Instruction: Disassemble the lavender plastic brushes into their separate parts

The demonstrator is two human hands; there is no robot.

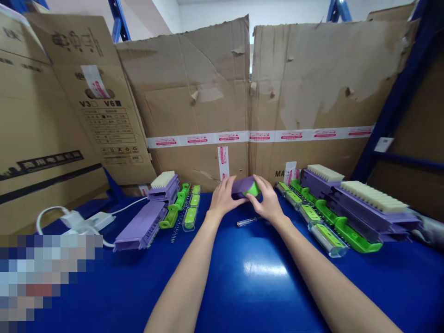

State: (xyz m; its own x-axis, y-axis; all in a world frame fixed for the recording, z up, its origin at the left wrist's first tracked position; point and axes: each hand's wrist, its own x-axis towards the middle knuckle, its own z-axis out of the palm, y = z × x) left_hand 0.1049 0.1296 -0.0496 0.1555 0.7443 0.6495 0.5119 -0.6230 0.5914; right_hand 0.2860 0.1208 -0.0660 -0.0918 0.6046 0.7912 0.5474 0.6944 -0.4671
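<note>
Between both hands, just above the blue table, I hold a purple plastic housing point(239, 186) with a bright green part point(254, 190) at its right end. My left hand point(225, 196) grips the purple end, its fingers over the top and thumb below. At the other end, my right hand point(266, 199) is closed round the green part, the thumb resting near its lower edge. Under my right hand lies a screwdriver point(247, 222) with a clear handle; its far end is hidden by the hand.
Purple housings point(140, 226), green trays point(169, 217), springs point(178, 222) and clear-and-green cases point(190, 217) line the left. More purple housings point(374, 212) with cream bristle blocks point(374, 196), green trays point(357, 236) and cases point(328, 238) stand right. Cardboard walls point(201, 106) enclose the back; a white power strip point(100, 221) lies left.
</note>
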